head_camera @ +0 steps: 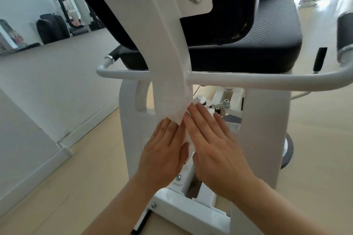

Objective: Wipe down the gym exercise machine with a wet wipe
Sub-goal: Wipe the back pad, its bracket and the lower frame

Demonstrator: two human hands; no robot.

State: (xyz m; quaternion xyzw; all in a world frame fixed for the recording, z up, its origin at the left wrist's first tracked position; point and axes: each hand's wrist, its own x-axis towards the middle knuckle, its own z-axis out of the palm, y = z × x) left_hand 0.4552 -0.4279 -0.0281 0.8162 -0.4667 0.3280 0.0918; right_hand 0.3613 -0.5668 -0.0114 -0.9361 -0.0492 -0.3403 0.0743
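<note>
A white gym machine fills the view, with a curved white upright post [168, 59] rising to a black backrest and a black seat pad [248, 51]. A white wet wipe [176, 108] lies flat against the lower part of the post. My left hand [164, 150] presses its straight fingers on the wipe's lower edge. My right hand [212, 143] lies beside it, fingers straight, its fingertips touching the wipe's right side. Part of the wipe is hidden under both hands.
A white tubular handle bar [257, 80] crosses behind the post. Bolts and a linkage [223, 104] sit just right of my fingers. The machine's white base frame [183, 210] stands on a light wooden floor. A white wall plinth [63, 150] runs along the left. Other equipment stands far left.
</note>
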